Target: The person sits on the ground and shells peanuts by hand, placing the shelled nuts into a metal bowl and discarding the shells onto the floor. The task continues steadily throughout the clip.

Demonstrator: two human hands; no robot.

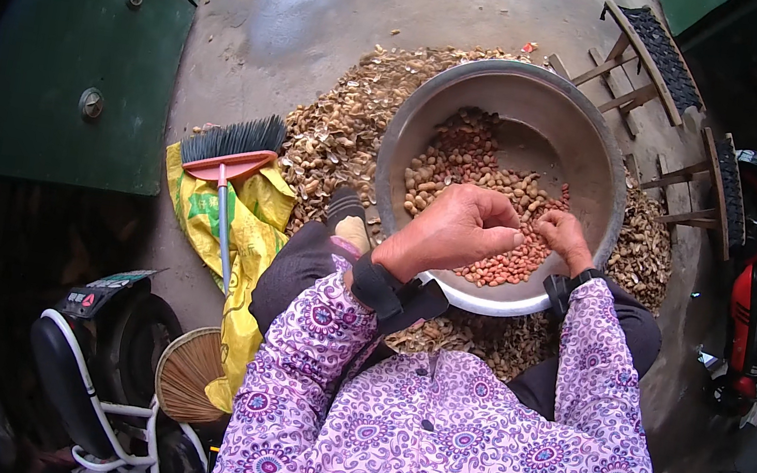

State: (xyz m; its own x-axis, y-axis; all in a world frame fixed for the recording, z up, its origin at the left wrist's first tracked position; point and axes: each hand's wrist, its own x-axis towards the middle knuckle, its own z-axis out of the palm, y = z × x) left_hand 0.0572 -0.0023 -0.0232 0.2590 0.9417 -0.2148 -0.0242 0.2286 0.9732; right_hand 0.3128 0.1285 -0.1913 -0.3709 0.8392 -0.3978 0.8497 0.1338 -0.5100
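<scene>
the unshelled peanuts (525, 188) lie in the metal basin (582, 135) just beyond the left hand (460, 227), the nearer one, while the right hand (569, 239) faces it above red kernels (496, 273), both curled inward, though whether either pinches anything i cannot tell.

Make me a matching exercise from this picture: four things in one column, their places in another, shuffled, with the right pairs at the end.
Things
1. Large round grey metal basin
2. Pink-headed broom with dark bristles
3. Broken tan peanut shells
4. Green metal panel with round studs

Places
A. Resting on the yellow printed sack
B. At the picture's upper left
C. Beneath the left hand and right hand, with tan unshelled peanuts and reddish kernels inside
D. Heaped on the floor around the metal container

Right pairs: 1-C, 2-A, 3-D, 4-B
</scene>
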